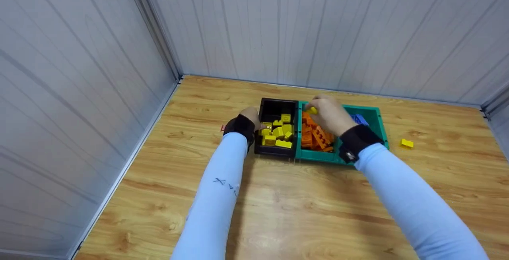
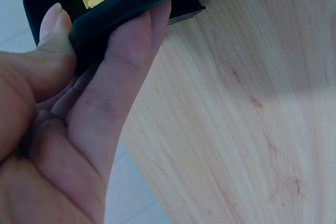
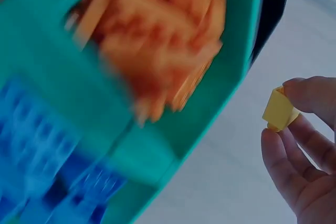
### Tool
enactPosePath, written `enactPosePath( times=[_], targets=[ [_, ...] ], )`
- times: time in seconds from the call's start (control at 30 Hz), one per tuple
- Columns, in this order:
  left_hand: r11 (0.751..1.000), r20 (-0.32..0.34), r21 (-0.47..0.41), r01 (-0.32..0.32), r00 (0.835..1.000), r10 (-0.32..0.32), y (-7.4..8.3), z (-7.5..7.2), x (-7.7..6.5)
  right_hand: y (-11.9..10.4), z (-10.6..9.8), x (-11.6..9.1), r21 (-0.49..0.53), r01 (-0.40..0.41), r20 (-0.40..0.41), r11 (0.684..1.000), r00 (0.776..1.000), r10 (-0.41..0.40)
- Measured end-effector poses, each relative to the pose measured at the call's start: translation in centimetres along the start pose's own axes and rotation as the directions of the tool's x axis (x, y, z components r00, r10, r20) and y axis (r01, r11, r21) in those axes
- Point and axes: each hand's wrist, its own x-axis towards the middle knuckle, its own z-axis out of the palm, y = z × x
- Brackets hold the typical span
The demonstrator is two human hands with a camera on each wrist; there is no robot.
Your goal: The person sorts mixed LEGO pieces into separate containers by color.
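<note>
My left hand (image 1: 251, 116) grips the left rim of a black bin (image 1: 276, 155); in the left wrist view its thumb lies inside the wall and the fingers (image 2: 113, 77) outside. Yellow building blocks (image 1: 279, 132) fill much of that bin. Above the orange blocks, my right hand (image 1: 331, 113) pinches one small yellow block (image 3: 279, 109) between thumb and fingertips. Beneath this hand stands a green bin (image 1: 318, 156), touching the black one. Orange blocks (image 1: 314, 134) lie in its left part and blue blocks (image 3: 37, 145) in its right part, partly hidden by my right hand and wrist in the head view.
A lone yellow block (image 1: 406, 144) lies on the wooden table (image 1: 294, 212), to the right of the green bin. Pale panel walls (image 1: 278, 33) stand behind the table and along its sides. A small red item (image 1: 223, 128) shows beside my left wrist.
</note>
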Motion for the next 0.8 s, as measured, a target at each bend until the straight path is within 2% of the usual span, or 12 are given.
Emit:
enactPosePath(
  times=[0.2, 0.4, 0.63, 0.73, 0.8],
  targets=[
    [1.000, 0.000, -0.017, 0.006, 1.000, -0.006, -0.2, 0.0, 0.1, -3.2, 2.2, 1.4, -0.002, 0.082, 0.021, 0.997, 0.996, -0.082],
    [0.999, 0.010, -0.033, 0.031, 0.999, -0.030, 0.0, 0.2, 0.2, -4.8, 4.0, 2.3, 0.021, 0.119, 0.058, 0.993, 0.991, -0.120],
    [0.997, 0.037, -0.058, 0.060, 0.998, -0.058, -0.4, 0.5, 0.8, -4.8, 4.9, 2.4, 0.003, 0.184, 0.102, 0.983, 0.978, -0.183],
    [0.997, 0.035, -0.053, 0.048, 0.998, -0.046, -0.4, 0.3, 0.4, -4.0, 4.3, 2.3, -0.022, 0.193, 0.080, 0.981, 0.978, -0.191],
    [1.000, 0.013, -0.021, 0.018, 1.000, -0.018, -0.3, 0.1, 0.1, -3.3, 3.4, 2.1, -0.039, 0.164, 0.067, 0.986, 0.985, -0.162]
  ],
)
